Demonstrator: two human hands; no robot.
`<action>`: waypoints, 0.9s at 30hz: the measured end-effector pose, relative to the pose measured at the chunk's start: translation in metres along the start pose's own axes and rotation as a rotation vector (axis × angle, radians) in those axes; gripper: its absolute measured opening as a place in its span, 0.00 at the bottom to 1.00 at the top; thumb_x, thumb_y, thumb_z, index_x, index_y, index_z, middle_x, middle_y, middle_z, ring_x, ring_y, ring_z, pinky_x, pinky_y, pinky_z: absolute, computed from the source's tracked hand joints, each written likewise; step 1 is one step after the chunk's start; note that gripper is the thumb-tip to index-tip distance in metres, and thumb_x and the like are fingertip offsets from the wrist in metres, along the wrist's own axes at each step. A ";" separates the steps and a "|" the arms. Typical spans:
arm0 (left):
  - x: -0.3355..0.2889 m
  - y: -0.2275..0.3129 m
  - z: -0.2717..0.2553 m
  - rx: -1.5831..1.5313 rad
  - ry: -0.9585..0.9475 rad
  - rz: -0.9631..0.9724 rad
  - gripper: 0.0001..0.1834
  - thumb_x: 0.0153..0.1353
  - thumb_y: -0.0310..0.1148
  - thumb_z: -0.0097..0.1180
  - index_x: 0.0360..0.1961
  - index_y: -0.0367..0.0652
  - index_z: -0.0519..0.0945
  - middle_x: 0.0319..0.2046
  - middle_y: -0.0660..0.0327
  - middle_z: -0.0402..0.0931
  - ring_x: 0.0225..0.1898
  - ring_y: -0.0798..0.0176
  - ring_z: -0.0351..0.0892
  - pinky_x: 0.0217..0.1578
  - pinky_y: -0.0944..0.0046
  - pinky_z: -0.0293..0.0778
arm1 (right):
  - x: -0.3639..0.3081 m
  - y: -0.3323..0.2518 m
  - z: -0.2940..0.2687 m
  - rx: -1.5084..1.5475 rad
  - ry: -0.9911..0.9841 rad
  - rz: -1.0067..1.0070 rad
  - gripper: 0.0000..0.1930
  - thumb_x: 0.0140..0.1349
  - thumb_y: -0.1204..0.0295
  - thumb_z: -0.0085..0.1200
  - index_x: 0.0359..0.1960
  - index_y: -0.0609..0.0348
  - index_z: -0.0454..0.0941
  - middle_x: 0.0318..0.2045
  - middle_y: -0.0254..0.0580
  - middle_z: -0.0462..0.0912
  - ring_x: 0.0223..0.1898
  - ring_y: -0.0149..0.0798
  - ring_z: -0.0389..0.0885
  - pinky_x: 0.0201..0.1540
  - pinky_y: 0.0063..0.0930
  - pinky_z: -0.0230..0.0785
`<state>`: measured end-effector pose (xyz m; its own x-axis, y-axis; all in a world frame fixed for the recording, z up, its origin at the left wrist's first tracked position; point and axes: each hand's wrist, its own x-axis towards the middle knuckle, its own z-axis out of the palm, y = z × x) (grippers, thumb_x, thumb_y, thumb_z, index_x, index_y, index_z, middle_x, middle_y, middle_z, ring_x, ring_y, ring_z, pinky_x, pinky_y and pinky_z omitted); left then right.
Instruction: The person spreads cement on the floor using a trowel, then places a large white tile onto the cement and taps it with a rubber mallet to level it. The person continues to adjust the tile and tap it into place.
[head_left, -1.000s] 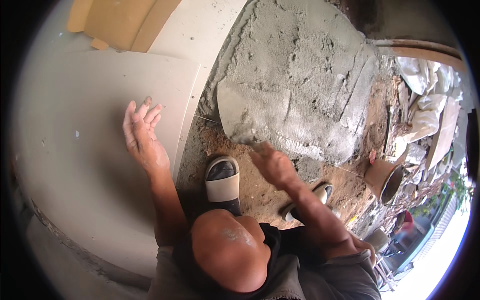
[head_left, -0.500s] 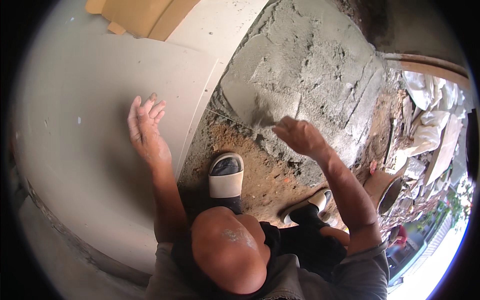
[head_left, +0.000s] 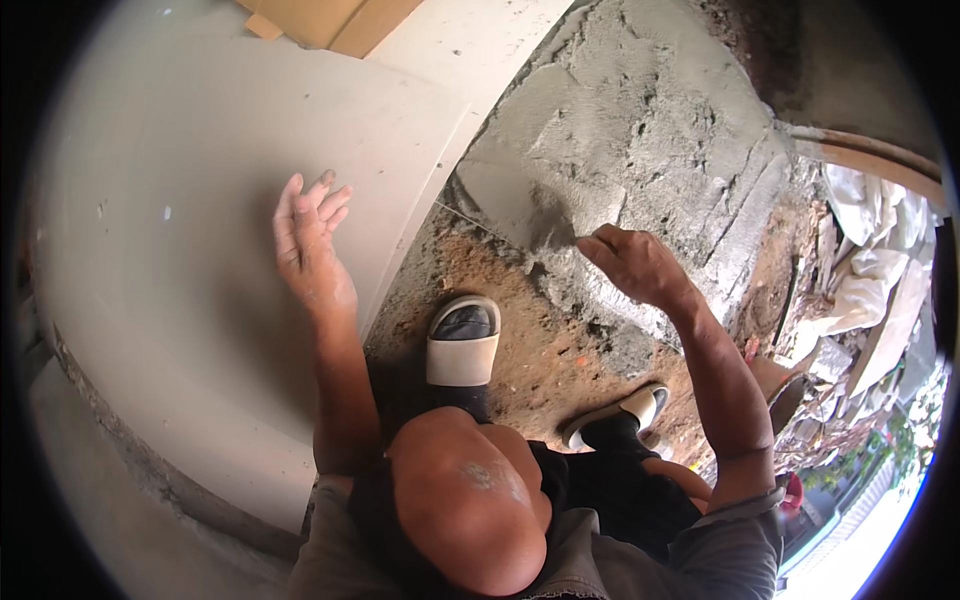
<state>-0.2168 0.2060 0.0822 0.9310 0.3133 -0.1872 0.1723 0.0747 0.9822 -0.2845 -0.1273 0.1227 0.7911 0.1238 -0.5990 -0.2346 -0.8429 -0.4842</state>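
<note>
The tool (head_left: 548, 222) is blurred, its handle hidden by the fingers (head_left: 603, 243) of the right hand (head_left: 640, 268) — the right forearm (head_left: 725, 385) partly covers a container (head_left: 777, 378). Cardboard (head_left: 340, 18) and wet mortar (head_left: 660, 70) are cut off above.

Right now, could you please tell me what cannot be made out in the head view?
- Handle of the grey flat-bladed trowel, head view: hidden inside the right hand.
- Far end of the tan cardboard sheet, head view: cut off by the top edge.
- Small red object at lower right, head view: too small and blurred to identify.
- Whether the left hand touches the pale flat board, head view: unclear from above.
</note>
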 end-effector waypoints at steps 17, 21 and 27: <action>0.005 -0.001 -0.007 0.029 0.045 0.005 0.25 0.73 0.41 0.42 0.62 0.32 0.63 0.52 0.42 0.75 0.49 0.52 0.79 0.53 0.56 0.70 | 0.024 0.059 -0.029 -0.563 0.261 0.013 0.22 0.70 0.45 0.38 0.36 0.48 0.75 0.23 0.30 0.77 0.18 0.25 0.75 0.17 0.20 0.72; 0.006 -0.004 -0.007 0.046 0.050 -0.004 0.26 0.73 0.41 0.43 0.63 0.33 0.63 0.54 0.43 0.74 0.50 0.52 0.78 0.55 0.55 0.69 | 0.005 0.055 -0.016 -0.644 -0.020 -0.126 0.24 0.70 0.44 0.37 0.34 0.48 0.75 0.22 0.29 0.74 0.18 0.26 0.71 0.17 0.21 0.71; 0.011 -0.009 -0.006 0.063 0.074 -0.002 0.26 0.72 0.41 0.44 0.62 0.31 0.64 0.50 0.42 0.77 0.48 0.53 0.80 0.53 0.56 0.71 | 0.045 0.083 -0.051 -0.604 0.198 0.057 0.23 0.71 0.44 0.36 0.35 0.46 0.75 0.25 0.30 0.77 0.18 0.25 0.72 0.13 0.15 0.67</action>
<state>-0.2099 0.2140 0.0716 0.9048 0.3824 -0.1873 0.1961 0.0160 0.9804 -0.2392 -0.2185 0.0880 0.8897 0.0200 -0.4560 0.0352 -0.9991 0.0248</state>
